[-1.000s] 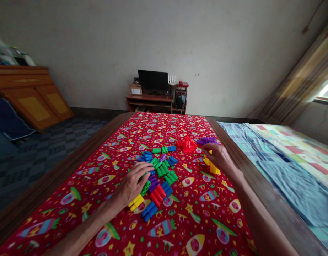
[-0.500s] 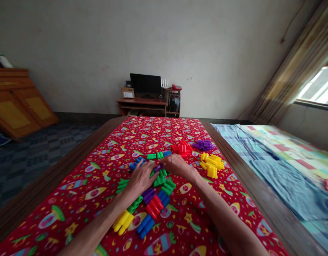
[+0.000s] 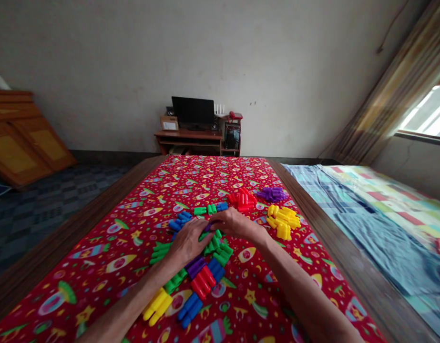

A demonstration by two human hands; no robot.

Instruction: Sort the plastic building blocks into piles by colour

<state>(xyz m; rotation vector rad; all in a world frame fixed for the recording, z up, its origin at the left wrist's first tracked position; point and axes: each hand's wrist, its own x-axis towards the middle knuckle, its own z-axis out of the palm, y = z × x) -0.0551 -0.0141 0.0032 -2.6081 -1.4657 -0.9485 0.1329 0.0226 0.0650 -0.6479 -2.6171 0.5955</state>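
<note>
Head: purple block (image 3: pixel 208 227) in right grip (image 3: pixel 234 222)

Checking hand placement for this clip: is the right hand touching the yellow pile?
No, the right hand is beside the left hand, apart from the yellow pile.

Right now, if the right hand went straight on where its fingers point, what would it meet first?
Past the purple block at the fingertips of the right hand, probably the left hand. Depth is unclear, so I can't tell whether the hands touch.
</note>
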